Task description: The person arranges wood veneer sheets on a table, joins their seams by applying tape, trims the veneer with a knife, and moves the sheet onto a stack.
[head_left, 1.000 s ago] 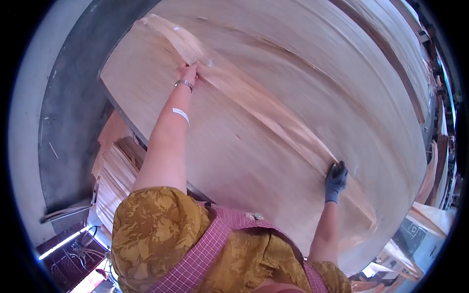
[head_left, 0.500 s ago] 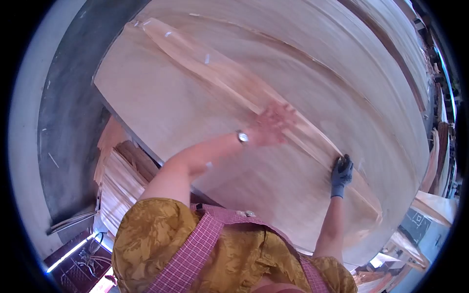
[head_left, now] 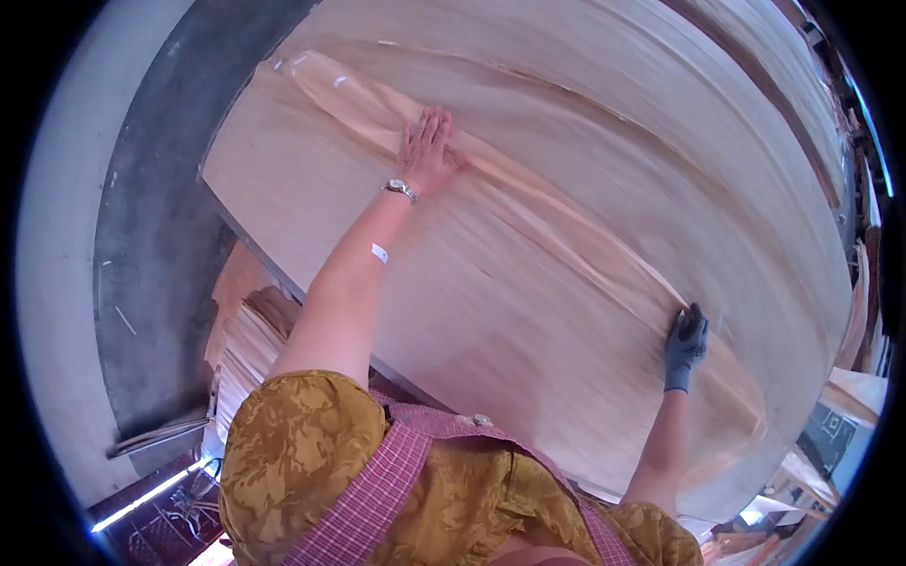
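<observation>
Head view: left arm (head_left: 344,283) outstretched, left hand (head_left: 432,156) flat, fingers ungripped on the veneer strip (head_left: 578,234) slanting across the broad wood sheet (head_left: 453,311); gloved right hand (head_left: 687,341) curls at its edge, grasp unclear.

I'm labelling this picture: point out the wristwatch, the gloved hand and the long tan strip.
Wristwatch (head_left: 397,186), head view: its dial.
Gloved right hand (head_left: 687,342), head view: back of the hand.
Long tan strip (head_left: 568,226), head view: its middle stretch.

Strip (head_left: 566,224) across a sheet (head_left: 481,321)

The strip lies on the sheet, running from beyond the left hand (head_left: 431,156) to past the right hand (head_left: 687,335). Left of the left hand, nearer the body, sits a pile (head_left: 243,377).
</observation>
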Motion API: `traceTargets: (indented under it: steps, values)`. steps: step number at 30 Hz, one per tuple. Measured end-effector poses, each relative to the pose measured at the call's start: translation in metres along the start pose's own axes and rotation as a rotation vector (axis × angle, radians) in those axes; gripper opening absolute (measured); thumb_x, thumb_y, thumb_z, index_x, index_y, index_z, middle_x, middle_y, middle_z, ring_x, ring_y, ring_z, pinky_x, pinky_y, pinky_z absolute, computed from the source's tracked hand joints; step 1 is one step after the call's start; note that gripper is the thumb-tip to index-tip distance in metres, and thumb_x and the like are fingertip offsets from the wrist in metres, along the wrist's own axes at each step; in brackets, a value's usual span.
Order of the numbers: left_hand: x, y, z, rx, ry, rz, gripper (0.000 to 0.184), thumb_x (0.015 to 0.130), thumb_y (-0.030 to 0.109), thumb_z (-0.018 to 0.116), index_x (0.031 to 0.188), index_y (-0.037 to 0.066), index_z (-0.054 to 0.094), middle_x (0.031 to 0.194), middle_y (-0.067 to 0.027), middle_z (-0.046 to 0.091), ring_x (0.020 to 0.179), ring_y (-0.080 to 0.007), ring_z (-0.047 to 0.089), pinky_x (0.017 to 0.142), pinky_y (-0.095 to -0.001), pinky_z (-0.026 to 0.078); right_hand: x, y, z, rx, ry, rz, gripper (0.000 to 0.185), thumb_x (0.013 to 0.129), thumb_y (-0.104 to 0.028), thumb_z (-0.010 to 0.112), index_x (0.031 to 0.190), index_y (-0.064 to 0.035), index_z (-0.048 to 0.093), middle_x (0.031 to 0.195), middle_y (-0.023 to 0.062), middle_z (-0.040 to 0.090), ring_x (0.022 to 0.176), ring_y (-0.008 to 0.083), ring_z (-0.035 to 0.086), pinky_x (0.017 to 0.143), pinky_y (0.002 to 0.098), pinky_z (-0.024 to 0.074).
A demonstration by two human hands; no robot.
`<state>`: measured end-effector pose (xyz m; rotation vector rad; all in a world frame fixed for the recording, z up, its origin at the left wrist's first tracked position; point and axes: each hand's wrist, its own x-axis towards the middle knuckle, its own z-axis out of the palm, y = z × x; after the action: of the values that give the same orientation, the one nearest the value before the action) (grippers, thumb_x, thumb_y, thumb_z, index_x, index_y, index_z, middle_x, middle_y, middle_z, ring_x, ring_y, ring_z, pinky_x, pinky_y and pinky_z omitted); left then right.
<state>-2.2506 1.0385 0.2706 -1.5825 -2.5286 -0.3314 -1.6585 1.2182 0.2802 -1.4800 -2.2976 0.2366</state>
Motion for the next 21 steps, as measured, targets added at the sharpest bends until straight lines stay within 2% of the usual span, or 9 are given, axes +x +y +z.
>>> traceTargets:
  steps: [3,7,8,11,12,15,16,18,21]
  values:
    - [0.009,-0.019,-0.011,-0.037,-0.105,-0.030,0.085,0.090,0.062,0.048,0.154,0.013,0.020,0.158,-0.0129,0.023,0.147,-0.0294,0.018,0.117,-0.0542,0.010,0.001,0.011,0.012,-0.010,0.005,-0.044,0.034,0.091,-0.021,0.062,0.122,-0.0092,0.057,0.118,0.0129,0.063,0.106,0.0318,0.062,0.087,0.0406,0.0503]
    - [0.014,-0.055,-0.005,-0.102,-0.110,-0.114,0.081,0.091,0.059,0.047,0.153,0.013,0.023,0.157,-0.0139,0.026,0.146,-0.0305,0.020,0.117,-0.0537,0.010,0.010,0.009,0.004,0.013,-0.179,0.162,0.035,0.092,-0.023,0.062,0.124,-0.0083,0.055,0.119,0.0147,0.062,0.109,0.0312,0.061,0.089,0.0392,0.0490]
    - [0.015,-0.046,-0.009,-0.058,-0.075,-0.138,0.078,0.092,0.057,0.048,0.152,0.012,0.025,0.155,-0.0143,0.028,0.145,-0.0311,0.022,0.117,-0.0541,0.012,0.012,0.022,-0.012,-0.044,-0.130,0.110,0.040,0.091,-0.026,0.065,0.126,-0.0085,0.054,0.107,0.0126,0.065,0.096,0.0262,0.064,0.080,0.0381,0.0509]
    - [0.022,-0.068,-0.025,-0.012,0.005,-0.024,0.070,0.088,0.048,0.060,0.145,0.012,0.038,0.150,-0.0144,0.037,0.139,-0.0328,0.033,0.111,-0.0562,0.025,0.026,0.021,-0.036,-0.154,-0.236,0.172,0.043,0.089,-0.028,0.068,0.125,-0.0093,0.056,0.092,0.0087,0.066,0.080,0.0198,0.064,0.069,0.0355,0.0505]
    - [0.027,-0.083,-0.027,-0.018,0.008,-0.028,0.069,0.088,0.046,0.061,0.144,0.012,0.039,0.148,-0.0146,0.038,0.138,-0.0330,0.034,0.110,-0.0563,0.026,0.029,-0.007,-0.040,-0.264,-0.139,0.152,0.043,0.087,-0.027,0.070,0.125,-0.0097,0.058,0.080,0.0046,0.063,0.068,0.0154,0.060,0.059,0.0337,0.0473]
    - [0.047,-0.152,-0.038,-0.007,-0.030,-0.087,0.070,0.086,0.043,0.065,0.143,0.012,0.040,0.146,-0.0150,0.041,0.134,-0.0349,0.038,0.107,-0.0558,0.030,0.031,-0.109,0.003,-0.170,0.048,-0.014,0.043,0.086,-0.024,0.071,0.125,-0.0104,0.059,0.077,0.0033,0.060,0.065,0.0154,0.057,0.057,0.0326,0.0456]
    - [0.054,-0.166,-0.045,0.026,-0.071,-0.136,0.072,0.085,0.043,0.066,0.144,0.011,0.038,0.146,-0.0151,0.041,0.133,-0.0363,0.039,0.106,-0.0551,0.032,0.033,-0.147,0.019,-0.091,0.032,-0.101,0.045,0.085,-0.024,0.072,0.126,-0.0109,0.059,0.078,0.0040,0.059,0.065,0.0169,0.056,0.058,0.0328,0.0457]
    - [0.059,-0.223,-0.032,0.144,0.147,-0.379,0.080,0.081,0.042,0.069,0.146,0.012,0.034,0.149,-0.0188,0.034,0.136,-0.0351,0.035,0.105,-0.0580,0.032,0.038,-0.250,0.061,-0.010,-0.076,-0.227,0.050,0.083,-0.024,0.073,0.129,-0.0119,0.058,0.082,0.0060,0.058,0.069,0.0210,0.057,0.061,0.0345,0.0470]
    - [0.065,-0.283,-0.038,-0.065,0.286,-0.759,0.096,0.078,0.048,0.072,0.147,0.002,0.025,0.146,-0.0257,0.033,0.135,-0.0354,0.034,0.104,-0.0515,0.036,0.052,-0.333,0.101,-0.009,-0.255,-0.318,0.057,0.081,-0.027,0.073,0.133,-0.0132,0.054,0.089,0.0089,0.059,0.078,0.0281,0.059,0.067,0.0406,0.0491]
